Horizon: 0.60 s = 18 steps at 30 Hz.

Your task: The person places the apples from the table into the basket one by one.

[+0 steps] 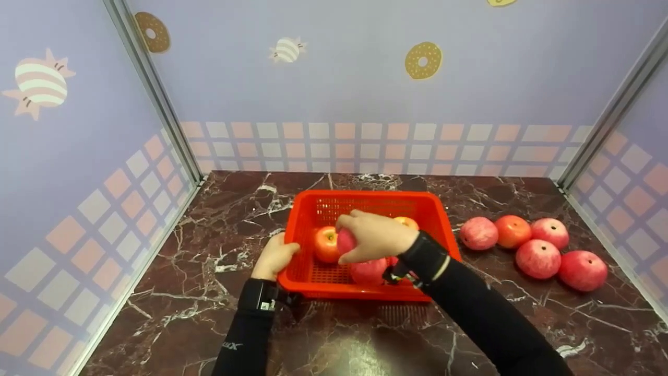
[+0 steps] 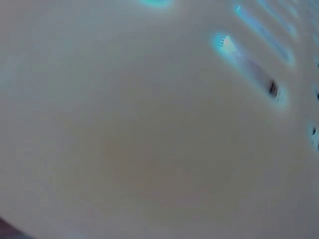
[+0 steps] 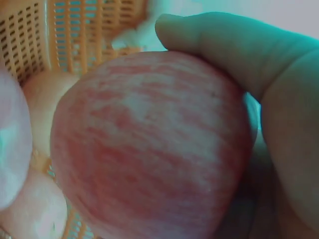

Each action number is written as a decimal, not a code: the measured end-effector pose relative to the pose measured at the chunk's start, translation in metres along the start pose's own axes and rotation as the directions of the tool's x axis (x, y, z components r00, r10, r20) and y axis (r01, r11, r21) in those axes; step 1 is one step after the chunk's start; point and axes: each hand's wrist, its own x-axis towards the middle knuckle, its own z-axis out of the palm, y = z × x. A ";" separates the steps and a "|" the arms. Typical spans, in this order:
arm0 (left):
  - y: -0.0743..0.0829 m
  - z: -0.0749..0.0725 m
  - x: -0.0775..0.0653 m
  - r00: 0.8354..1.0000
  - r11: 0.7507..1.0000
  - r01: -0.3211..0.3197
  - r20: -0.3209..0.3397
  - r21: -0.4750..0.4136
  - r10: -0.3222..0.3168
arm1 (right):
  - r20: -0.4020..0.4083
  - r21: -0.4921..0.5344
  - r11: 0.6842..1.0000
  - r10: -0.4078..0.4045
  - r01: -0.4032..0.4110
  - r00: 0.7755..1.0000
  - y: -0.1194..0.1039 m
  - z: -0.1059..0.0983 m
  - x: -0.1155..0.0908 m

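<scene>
A red plastic basket (image 1: 365, 196) with slotted walls sits on the table. Over it, my right hand (image 1: 383, 235) grips a red apple (image 1: 345, 243), which fills much of the right wrist view as a streaked apple (image 3: 149, 144) with the thumb (image 3: 209, 32) along its side. Inside the basket are an orange-red apple (image 1: 326, 245), a red apple (image 1: 368, 271) and a partly hidden yellowish apple (image 1: 407, 223). My left hand (image 1: 275, 257) holds the basket's left rim, thumb on top; its other fingers are mostly hidden. The left wrist view is a blurred close-up of a pale surface with slots (image 2: 254, 69).
Several apples lie grouped right of the basket, among them a pink apple (image 1: 479, 233) nearest it and a red apple (image 1: 583, 270) farthest right. Beneath is a dark marbled tabletop (image 1: 224, 219). Patterned panels (image 1: 344, 94) enclose the back and both sides.
</scene>
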 end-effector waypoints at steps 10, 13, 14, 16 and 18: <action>-0.002 0.002 0.000 1.000 1.000 -0.012 -0.026 -0.020 0.011 | 0.107 -0.121 0.991 -0.036 0.049 0.994 -0.026 0.018 0.021; -0.001 0.002 -0.001 1.000 1.000 -0.008 -0.025 -0.015 0.008 | 0.136 -0.119 0.992 -0.021 0.038 0.991 -0.030 0.023 0.025; -0.001 0.002 -0.001 1.000 1.000 -0.009 -0.025 -0.011 0.009 | 0.143 -0.121 0.992 -0.019 0.037 0.989 -0.030 0.024 0.027; 0.000 0.002 -0.001 1.000 1.000 -0.009 -0.022 -0.014 0.009 | 0.158 -0.126 0.991 -0.022 0.042 0.987 -0.031 0.027 0.029; 0.001 0.002 -0.001 1.000 1.000 -0.010 -0.020 -0.016 0.010 | 0.169 -0.136 0.989 -0.035 0.059 0.985 -0.032 0.029 0.032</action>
